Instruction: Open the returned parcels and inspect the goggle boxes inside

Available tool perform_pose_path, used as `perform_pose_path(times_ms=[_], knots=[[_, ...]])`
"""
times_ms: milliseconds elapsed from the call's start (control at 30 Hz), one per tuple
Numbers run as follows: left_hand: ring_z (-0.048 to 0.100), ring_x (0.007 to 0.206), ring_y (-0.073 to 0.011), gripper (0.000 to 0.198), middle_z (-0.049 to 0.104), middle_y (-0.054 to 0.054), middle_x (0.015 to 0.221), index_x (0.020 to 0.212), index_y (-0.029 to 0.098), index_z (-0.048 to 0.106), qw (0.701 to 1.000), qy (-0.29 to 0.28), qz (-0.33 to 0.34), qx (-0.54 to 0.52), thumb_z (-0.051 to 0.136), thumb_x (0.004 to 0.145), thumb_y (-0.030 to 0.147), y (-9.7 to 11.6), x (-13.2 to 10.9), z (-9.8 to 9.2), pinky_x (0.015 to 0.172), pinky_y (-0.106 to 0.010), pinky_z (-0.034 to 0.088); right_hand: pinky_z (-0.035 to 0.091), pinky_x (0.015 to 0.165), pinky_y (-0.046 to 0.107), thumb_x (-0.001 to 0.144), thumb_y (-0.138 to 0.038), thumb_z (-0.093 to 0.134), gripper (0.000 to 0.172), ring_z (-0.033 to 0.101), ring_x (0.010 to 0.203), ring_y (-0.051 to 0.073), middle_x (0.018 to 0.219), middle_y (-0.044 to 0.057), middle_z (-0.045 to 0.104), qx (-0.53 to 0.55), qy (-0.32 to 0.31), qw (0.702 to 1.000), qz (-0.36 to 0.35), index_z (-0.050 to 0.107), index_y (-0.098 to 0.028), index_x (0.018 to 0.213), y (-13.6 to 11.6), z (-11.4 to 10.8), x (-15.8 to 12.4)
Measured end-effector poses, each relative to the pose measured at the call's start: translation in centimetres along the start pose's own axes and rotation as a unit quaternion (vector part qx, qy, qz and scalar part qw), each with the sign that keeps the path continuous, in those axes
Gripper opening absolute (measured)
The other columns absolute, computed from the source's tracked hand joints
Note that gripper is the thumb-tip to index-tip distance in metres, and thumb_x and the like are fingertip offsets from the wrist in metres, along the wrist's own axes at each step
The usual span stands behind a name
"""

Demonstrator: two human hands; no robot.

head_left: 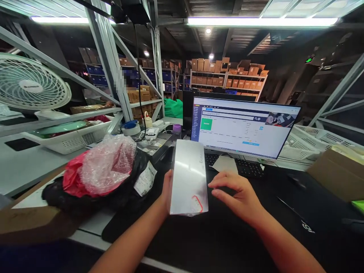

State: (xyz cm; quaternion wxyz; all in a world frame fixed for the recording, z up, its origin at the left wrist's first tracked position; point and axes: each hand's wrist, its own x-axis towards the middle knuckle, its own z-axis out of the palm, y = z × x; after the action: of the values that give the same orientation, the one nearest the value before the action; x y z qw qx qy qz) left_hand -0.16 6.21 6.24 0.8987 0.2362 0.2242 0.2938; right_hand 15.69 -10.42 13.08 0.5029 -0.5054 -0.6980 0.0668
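Observation:
A white product box (187, 178) in glossy shrink film is held up over the black desk mat, tilted toward me. It has grey lettering near its upper right and a small red outline low on the front. My left hand (167, 191) grips the box's left side; its fingers are mostly hidden behind it. Just off the box's right edge, my right hand (237, 193) is empty, thumb and fingers apart. To the left lies a bundle of bubble wrap (109, 163) in red and black plastic bags, with a white label (145, 179) on the black one.
Behind the box stand a monitor (241, 129) and a keyboard (250, 168), with a paper (226, 163) on the keys. A cardboard box (338, 174) and white baskets (301, 142) are at right. A fan (28, 85) and another basket (66, 142) stand left.

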Motion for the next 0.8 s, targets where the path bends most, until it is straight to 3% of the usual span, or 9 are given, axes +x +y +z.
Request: perform_pose_path(times_ms=[100,233,367,567,800], knots=[[0.073,0.08,-0.034,0.056,0.076,-0.018,0.09,0.1,0.006,0.073,0.999,-0.039,-0.024,0.001,0.043,0.09,0.052,-0.6,0.7,-1.1,0.075,-0.044,0.059,0.055,0.074,0.026,0.089,-0.024,0.075,0.016,0.067,0.084,0.015,0.094,0.004,0.071,0.001,-0.053,0.997,0.051,0.078,-0.026,0.105,-1.0,0.5,-0.8],[0.068,0.06,-0.0256,0.033,0.072,-0.009,0.067,0.082,0.012,0.072,0.999,-0.021,-0.012,-0.024,0.061,0.081,0.043,-1.2,1.8,-2.4,0.066,-0.036,0.057,0.054,0.076,0.023,0.086,-0.02,0.078,0.017,0.067,0.083,0.014,0.093,0.002,0.071,-0.028,-0.093,0.992,0.084,0.079,-0.026,0.102,-1.7,0.9,-1.9],[0.065,0.051,-0.0224,0.024,0.068,-0.003,0.059,0.076,0.016,0.069,0.999,-0.021,-0.01,-0.049,0.068,0.076,0.04,-1.1,2.3,-2.9,0.06,-0.033,0.055,0.054,0.073,0.023,0.08,-0.018,0.083,0.02,0.068,0.082,0.014,0.092,0.003,0.071,-0.04,-0.125,0.987,0.093,0.079,-0.023,0.098,-1.7,1.2,-2.1],[0.064,0.049,-0.0204,0.02,0.068,-0.001,0.058,0.077,0.018,0.068,0.997,-0.004,0.001,-0.074,0.068,0.076,0.038,-0.9,2.3,-2.8,0.057,-0.031,0.054,0.055,0.07,0.022,0.08,-0.012,0.081,0.015,0.069,0.078,0.014,0.086,0.003,0.073,-0.018,-0.094,0.992,0.081,0.079,-0.02,0.092,-0.7,2.0,-1.9],[0.066,0.054,-0.021,0.021,0.068,0.0,0.059,0.085,0.018,0.071,0.997,0.004,0.011,-0.079,0.069,0.076,0.036,-1.1,2.0,-2.5,0.062,-0.032,0.058,0.057,0.068,0.024,0.087,-0.021,0.076,0.006,0.071,0.074,0.014,0.083,0.002,0.077,-0.043,-0.062,0.995,0.068,0.081,-0.023,0.089,-0.1,1.9,-2.0]])
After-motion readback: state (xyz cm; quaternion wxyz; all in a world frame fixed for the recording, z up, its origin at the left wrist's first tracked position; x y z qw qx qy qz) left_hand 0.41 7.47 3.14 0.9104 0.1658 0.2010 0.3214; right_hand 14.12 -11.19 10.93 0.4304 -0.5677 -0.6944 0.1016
